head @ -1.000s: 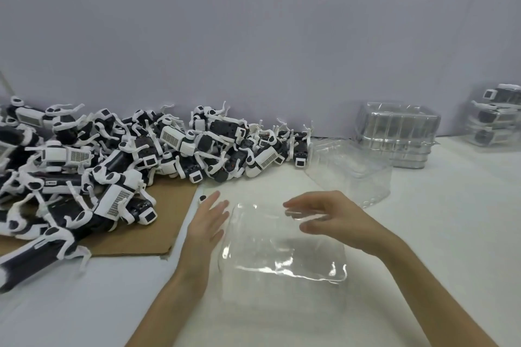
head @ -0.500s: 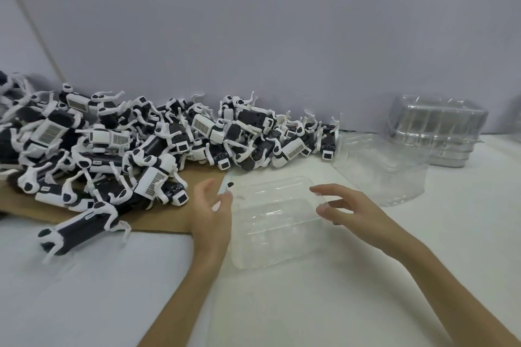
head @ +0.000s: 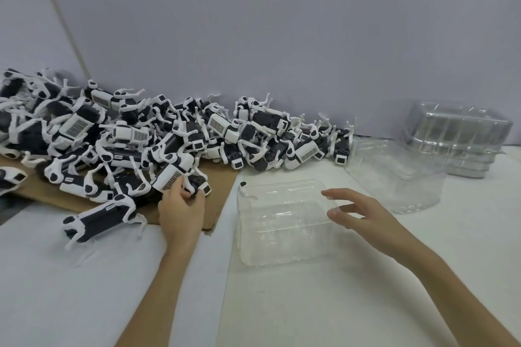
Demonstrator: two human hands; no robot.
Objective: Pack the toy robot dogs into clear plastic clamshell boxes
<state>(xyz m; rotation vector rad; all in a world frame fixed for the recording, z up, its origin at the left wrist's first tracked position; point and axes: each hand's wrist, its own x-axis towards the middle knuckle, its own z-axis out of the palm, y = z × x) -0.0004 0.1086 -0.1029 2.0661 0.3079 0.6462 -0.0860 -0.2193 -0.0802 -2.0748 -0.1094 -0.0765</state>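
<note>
A toy robot dog [head: 180, 177] is grasped by the left hand [head: 181, 213], while the clear clamshell box [head: 282, 222] is touched at its edge by the released right hand [head: 363, 220]

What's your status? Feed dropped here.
Left hand closing on a toy robot dog at the pile's edge. Right hand open beside empty clamshell box. Nothing blocking.

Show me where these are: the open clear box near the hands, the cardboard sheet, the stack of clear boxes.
open clear box [head: 282, 222], head view, its bottom.
cardboard sheet [head: 220, 186], head view, bare right part.
stack of clear boxes [head: 459, 132], head view, front wall.
</note>
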